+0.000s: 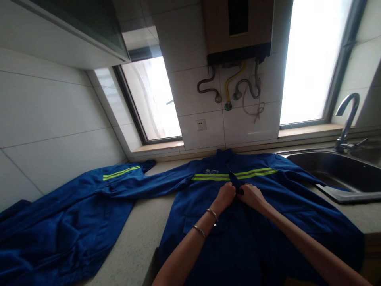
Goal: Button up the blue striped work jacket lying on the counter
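Note:
A blue work jacket [196, 206] lies spread on the counter, front up, its collar toward the wall. Yellow-green reflective stripes cross its chest, and a small white print marks one side. At the middle of the front, just below the stripes, my left hand [225, 195] pinches the edge of the opening. Close beside it, my right hand [252, 195] is closed on the other front edge, with a small dark bit showing between the two hands. My fingers hide whether that is a button or a zip. Two bracelets circle my left forearm.
Another blue garment [89, 214] with a reflective stripe lies at the left, meeting the jacket's sleeve. A steel sink [336, 194] with a tap [348, 119] is at the right, one sleeve reaching its rim. Speckled counter [149, 222] shows between the garments. A water heater [238, 31] hangs above.

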Motion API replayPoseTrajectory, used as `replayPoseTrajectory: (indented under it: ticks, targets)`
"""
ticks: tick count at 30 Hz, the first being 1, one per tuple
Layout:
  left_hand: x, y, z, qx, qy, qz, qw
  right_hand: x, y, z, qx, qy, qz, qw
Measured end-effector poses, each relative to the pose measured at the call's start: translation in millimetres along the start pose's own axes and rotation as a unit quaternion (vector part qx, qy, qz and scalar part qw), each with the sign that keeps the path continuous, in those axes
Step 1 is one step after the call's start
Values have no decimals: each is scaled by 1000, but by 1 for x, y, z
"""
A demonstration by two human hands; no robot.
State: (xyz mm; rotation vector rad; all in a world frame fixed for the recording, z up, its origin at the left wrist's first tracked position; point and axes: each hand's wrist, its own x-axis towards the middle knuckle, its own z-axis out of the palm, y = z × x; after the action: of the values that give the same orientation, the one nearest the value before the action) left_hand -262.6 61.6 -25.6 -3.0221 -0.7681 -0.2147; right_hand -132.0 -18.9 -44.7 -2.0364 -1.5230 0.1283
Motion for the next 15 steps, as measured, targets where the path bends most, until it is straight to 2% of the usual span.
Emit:
replayPoseTrajectory:
  ticks: [3,5,7,9,13,15]
  targets:
    - [0,-1,3,-32,61,-13,998,12,15,1,119,8,31,992]
    - [1,-3,7,-63,123,-21,990,18,24,1,159,-4,38,987]
    - [2,-6,12,-96,153,-21,983,20,31,1,202,-26,39,978]
    - [4,-7,16,-126,147,-3,981,19,34,-1,259,-53,45,963]
    - [7,-8,20,-151,124,27,980,15,31,-5,406,-119,92,901]
    - [7,-7,22,-151,131,21,980,15,27,-6,412,-123,95,898]
